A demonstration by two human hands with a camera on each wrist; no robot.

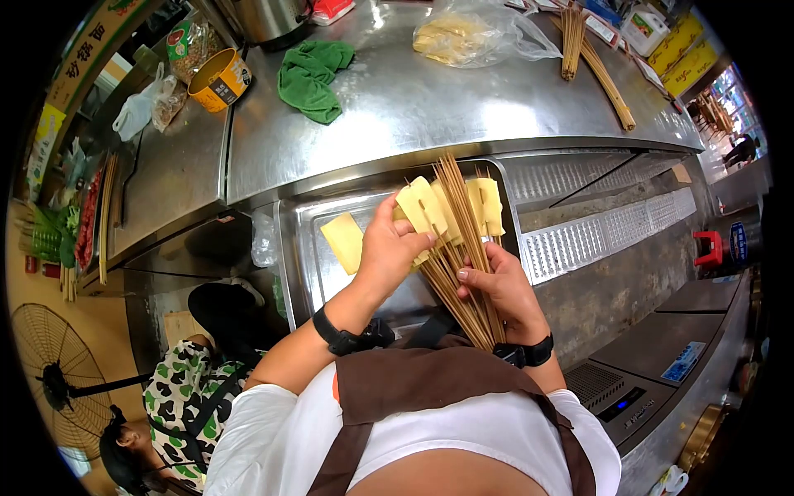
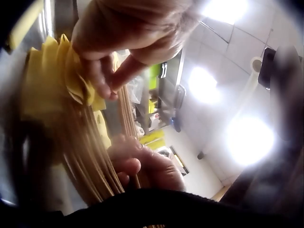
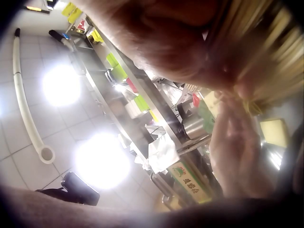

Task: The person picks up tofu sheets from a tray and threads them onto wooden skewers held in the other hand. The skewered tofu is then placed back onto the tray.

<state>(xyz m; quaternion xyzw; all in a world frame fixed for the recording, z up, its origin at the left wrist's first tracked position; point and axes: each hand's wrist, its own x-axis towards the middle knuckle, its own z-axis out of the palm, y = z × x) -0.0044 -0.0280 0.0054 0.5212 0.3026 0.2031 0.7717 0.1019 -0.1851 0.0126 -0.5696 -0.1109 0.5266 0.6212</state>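
Observation:
My left hand pinches a folded yellow tofu sheet between thumb and fingers, and a thin wooden skewer runs through the sheet. With my right hand I grip a thick bundle of wooden skewers, their far ends pointing away from me. More threaded yellow pieces lie among the skewers on the right. In the left wrist view, several folded sheets bunch close beside the left fingers. Under both hands lies a metal tray, with a loose flat yellow sheet in it.
On the steel counter beyond are a green cloth, a plastic bag of yellow sheets and bundles of skewers. A yellow tub stands at left. Another person is near my left side, by a fan.

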